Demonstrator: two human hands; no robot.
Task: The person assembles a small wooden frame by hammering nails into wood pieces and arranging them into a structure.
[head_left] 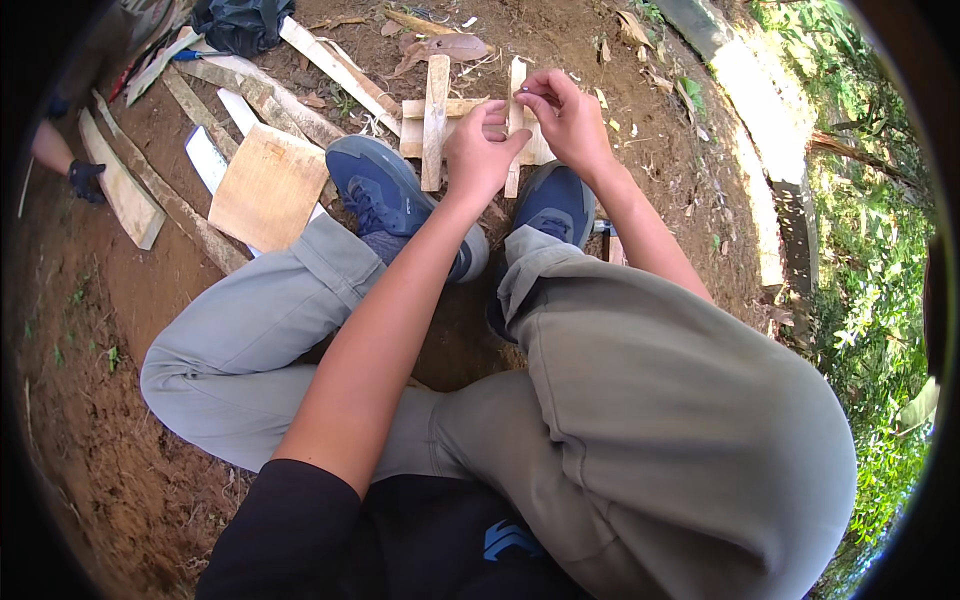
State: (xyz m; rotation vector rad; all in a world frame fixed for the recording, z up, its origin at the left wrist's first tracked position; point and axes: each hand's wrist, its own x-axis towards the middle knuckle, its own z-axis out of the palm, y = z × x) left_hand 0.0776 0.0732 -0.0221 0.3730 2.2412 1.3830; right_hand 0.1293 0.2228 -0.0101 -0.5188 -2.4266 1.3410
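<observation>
On the dirt beyond my shoes lie pale wooden pieces: a left upright strip and a narrower right strip, both across short horizontal boards. My left hand is between the two strips, fingers loosely curved and thumb apart, reaching toward the right strip. It holds nothing that I can see. Just above the right strip's upper part, my right hand is closed in a pinch. A tiny dark thing shows at its fingertips, too small to name.
My blue shoes flank the wood. A square board, several long planks and a black plastic bag lie left. Another person's gloved hand touches a plank. A metal tool shows partly beside my right shoe.
</observation>
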